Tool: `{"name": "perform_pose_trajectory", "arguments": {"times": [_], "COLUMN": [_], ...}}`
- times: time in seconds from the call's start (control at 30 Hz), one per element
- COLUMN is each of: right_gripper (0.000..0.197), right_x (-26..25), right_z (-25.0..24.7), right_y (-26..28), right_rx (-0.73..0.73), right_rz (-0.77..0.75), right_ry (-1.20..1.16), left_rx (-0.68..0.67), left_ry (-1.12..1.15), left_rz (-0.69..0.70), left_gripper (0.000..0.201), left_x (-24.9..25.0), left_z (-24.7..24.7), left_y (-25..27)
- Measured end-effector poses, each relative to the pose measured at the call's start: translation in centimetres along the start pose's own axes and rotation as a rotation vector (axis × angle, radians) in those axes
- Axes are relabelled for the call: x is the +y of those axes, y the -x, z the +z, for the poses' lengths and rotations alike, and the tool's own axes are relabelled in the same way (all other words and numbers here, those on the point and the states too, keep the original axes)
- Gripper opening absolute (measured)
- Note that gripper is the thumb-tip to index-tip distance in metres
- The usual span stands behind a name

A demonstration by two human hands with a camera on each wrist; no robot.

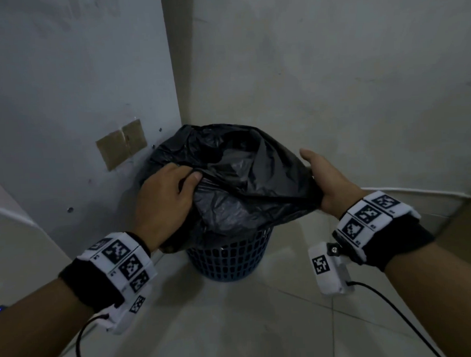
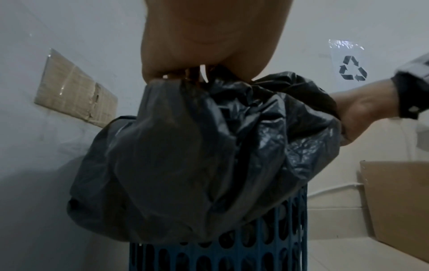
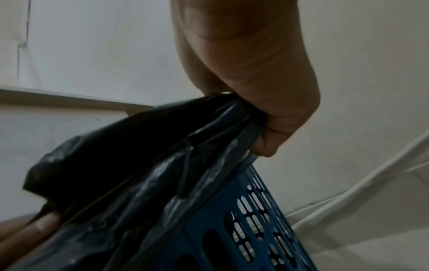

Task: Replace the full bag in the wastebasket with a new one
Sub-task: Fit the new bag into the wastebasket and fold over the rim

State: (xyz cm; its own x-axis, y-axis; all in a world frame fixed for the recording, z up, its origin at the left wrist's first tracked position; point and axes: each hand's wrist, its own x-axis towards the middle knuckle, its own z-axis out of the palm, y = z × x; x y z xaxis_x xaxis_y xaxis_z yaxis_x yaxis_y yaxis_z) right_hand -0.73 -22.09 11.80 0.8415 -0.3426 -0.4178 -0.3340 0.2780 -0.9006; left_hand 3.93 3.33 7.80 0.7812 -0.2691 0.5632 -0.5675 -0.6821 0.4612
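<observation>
The crinkled black plastic bag (image 1: 237, 183) was gripped at opposite rim edges by the left hand (image 1: 165, 197) and right hand (image 1: 326, 182), probably for lifting clear; it sat in the blue perforated plastic wastebasket (image 1: 230, 259).

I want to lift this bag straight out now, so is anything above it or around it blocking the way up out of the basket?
Nothing visible does. Left hand and right hand grip the black bag, bulging above the blue wastebasket. Only walls stand behind.
</observation>
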Motion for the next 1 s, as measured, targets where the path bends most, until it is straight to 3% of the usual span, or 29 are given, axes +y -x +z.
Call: {"name": "perform_pose_trajectory", "arguments": {"times": [0.1, 0.17, 0.3, 0.4, 0.47, 0.53, 0.6, 0.7, 0.77, 0.8, 0.93, 1.0], "right_gripper": [0.047, 0.039, 0.019, 0.010, 0.028, 0.037, 0.040, 0.033, 0.036, 0.039, 0.040, 0.027], "right_x": [-0.2, -0.1, 1.2, 2.4, 3.0, 3.5, 3.8, 4.3, 4.1, 3.7, 1.8, 1.0], "right_z": [-1.3, -2.2, -2.7, -2.3, -2.4, -2.2, -1.4, -0.1, 1.0, 1.5, 2.1, 1.8], "right_y": [-0.2, -0.6, -1.6, -2.0, -2.9, -3.6, -3.3, -2.9, -2.4, -2.0, -1.5, -1.2], "right_rx": [-0.053, -0.003, 0.062, 0.013, 0.037, 0.056, 0.034, -0.030, -0.078, -0.118, -0.255, -0.264], "right_rz": [-0.010, -0.040, -0.085, -0.074, -0.086, -0.113, -0.135, -0.227, -0.258, -0.261, -0.284, -0.306], "right_ry": [-0.178, -0.348, -0.335, -0.254, -0.192, -0.162, -0.179, -0.141, -0.140, -0.158, -0.297, -0.340], "left_rx": [0.017, 0.023, 0.059, 0.146, 0.169, 0.087, -0.040, -0.215, -0.270, -0.269, -0.195, -0.133], "left_ry": [0.020, 0.026, 0.020, -0.091, -0.122, -0.086, -0.075, -0.252, -0.387, -0.388, -0.124, 0.077], "left_rz": [-0.023, -0.058, -0.035, 0.136, 0.342, 0.519, 0.592, 0.509, 0.423, 0.390, 0.314, 0.230], "left_gripper": [0.029, 0.027, 0.021, 0.028, 0.020, 0.015, 0.017, 0.040, 0.056, 0.054, 0.033, 0.034], "left_x": [-0.1, -0.4, 0.1, 1.9, 3.2, 4.1, 4.6, 4.1, 3.2, 2.8, 1.3, 1.0], "left_z": [0.0, -0.2, -0.3, -0.7, -0.9, -0.4, 0.5, 2.2, 2.9, 3.0, 1.9, 1.1], "left_y": [-0.3, -0.5, -0.2, 0.7, 1.4, 2.3, 3.2, 4.3, 4.5, 4.4, 3.3, 2.8]}}
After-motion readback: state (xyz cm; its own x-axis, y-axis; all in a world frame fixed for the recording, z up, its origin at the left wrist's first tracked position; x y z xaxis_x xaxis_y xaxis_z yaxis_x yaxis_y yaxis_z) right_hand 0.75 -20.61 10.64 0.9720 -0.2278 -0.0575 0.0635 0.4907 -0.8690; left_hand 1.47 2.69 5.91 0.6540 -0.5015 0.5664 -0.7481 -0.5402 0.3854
